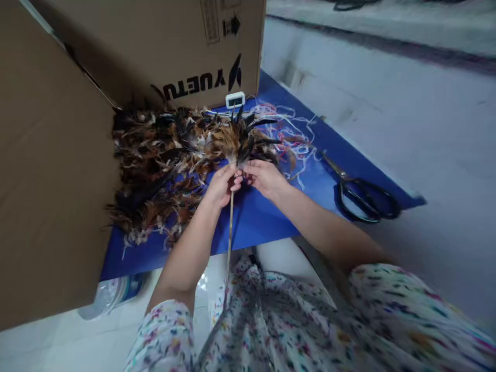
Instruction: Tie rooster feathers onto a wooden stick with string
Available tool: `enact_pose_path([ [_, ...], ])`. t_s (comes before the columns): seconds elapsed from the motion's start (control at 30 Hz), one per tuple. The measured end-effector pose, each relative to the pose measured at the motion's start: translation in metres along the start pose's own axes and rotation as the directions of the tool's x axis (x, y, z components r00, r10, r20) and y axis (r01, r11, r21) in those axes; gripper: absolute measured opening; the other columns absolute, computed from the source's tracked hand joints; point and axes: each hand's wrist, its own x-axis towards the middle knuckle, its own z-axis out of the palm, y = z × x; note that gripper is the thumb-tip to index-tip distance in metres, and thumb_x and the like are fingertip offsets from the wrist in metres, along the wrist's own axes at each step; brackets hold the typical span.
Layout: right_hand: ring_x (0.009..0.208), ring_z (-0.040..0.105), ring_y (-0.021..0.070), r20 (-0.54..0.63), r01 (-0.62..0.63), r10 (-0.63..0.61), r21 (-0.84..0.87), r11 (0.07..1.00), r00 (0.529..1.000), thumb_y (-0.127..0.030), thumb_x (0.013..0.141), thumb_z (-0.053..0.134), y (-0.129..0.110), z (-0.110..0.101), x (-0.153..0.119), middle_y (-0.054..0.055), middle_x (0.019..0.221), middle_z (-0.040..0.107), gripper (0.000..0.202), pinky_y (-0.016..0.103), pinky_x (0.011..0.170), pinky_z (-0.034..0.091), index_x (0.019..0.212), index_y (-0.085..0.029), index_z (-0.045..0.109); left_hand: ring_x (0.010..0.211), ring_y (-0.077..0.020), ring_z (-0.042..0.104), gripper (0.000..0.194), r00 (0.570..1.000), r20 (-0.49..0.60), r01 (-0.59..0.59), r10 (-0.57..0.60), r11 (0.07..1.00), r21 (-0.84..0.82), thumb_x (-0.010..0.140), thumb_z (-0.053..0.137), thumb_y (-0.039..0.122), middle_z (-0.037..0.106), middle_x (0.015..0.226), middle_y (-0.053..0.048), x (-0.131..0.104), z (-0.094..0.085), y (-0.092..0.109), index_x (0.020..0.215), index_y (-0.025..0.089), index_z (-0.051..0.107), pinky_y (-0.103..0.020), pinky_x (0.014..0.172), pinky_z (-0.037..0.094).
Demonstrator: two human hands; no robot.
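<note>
**Fingers of both hands meet at a feather bunch (238, 135)**

Farthest to the left of the fingers stands a brown box (58, 155). Next, nearer to them, many loose feathers (155, 150) are lying on a blue sheet (263, 222). The left hand (225, 186) has its fingers closed around a thin stick (231, 222), which runs downward from them. The feather bunch is at the upper end of the stick, just above the fingertips. Beyond it is a small white display (235, 99). The right hand (264, 176) has thumb and finger pinched almost together, on the bottom of the feather bunch. To the right of these fingers are tangled strings (300, 129), then, farther, black-handled scissors (364, 199).
</note>
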Motion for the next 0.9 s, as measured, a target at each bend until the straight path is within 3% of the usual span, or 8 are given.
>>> enact_pose_path([
  [0.27, 0.046, 0.055, 0.0092, -0.056, 0.015, -0.018, -0.065, 0.998, 0.998, 0.0, 0.075, 0.058, -0.0003, 0.0041, 0.001, -0.002, 0.054, 0.062, 0.019, 0.023, 0.048, 0.034, 0.068, -0.017, 0.053, 0.048, -0.0042, 0.049, 0.015, 1.0, 0.004, 0.001, -0.001, 0.996, 0.09, 0.089, 0.062, 0.021, 0.052, 0.064, 0.003, -0.0045, 0.0028, 0.004, 0.08, 0.015, 0.052, -0.014, 0.039, 0.028],
  [0.47, 0.047, 0.057, 0.0098, -0.097, 0.047, -0.056, -0.098, 0.994, 0.994, -0.001, 0.071, 0.062, 0.0013, 0.0041, 0.0019, -0.001, 0.054, 0.063, 0.018, 0.022, 0.047, 0.035, 0.066, -0.017, 0.053, 0.049, -0.0041, 0.049, 0.018, 0.999, 0.033, -0.007, 0.002, 0.988, 0.156, 0.088, 0.065, 0.027, 0.052, 0.065, 0.003, -0.0053, 0.0015, 0.0032, 0.081, 0.014, 0.054, -0.014, 0.039, 0.03],
  [0.63, 0.047, 0.053, 0.0082, -0.066, 0.085, -0.091, -0.094, 0.992, 0.994, -0.002, 0.067, 0.069, 0.0024, 0.0038, 0.0033, -0.001, 0.052, 0.06, 0.02, 0.021, 0.042, 0.03, 0.061, -0.016, 0.055, 0.05, -0.0034, 0.048, 0.023, 1.0, 0.023, -0.003, -0.002, 0.978, 0.21, 0.087, 0.067, 0.033, 0.05, 0.066, 0.004, -0.0044, 0.0008, 0.0017, 0.083, 0.014, 0.053, -0.014, 0.039, 0.03],
  [0.9, 0.044, 0.053, 0.0082, -0.057, 0.08, -0.085, -0.094, 0.992, 0.995, -0.001, 0.069, 0.068, 0.0043, 0.0026, 0.0042, -0.001, 0.05, 0.06, 0.017, 0.021, 0.042, 0.034, 0.061, -0.015, 0.06, 0.047, -0.0035, 0.047, 0.021, 1.0, -0.02, -0.006, 0.013, 0.955, 0.298, 0.092, 0.06, 0.03, 0.05, 0.064, 0.005, -0.0038, 0.0014, -0.0003, 0.08, 0.015, 0.053, -0.016, 0.038, 0.03],
])
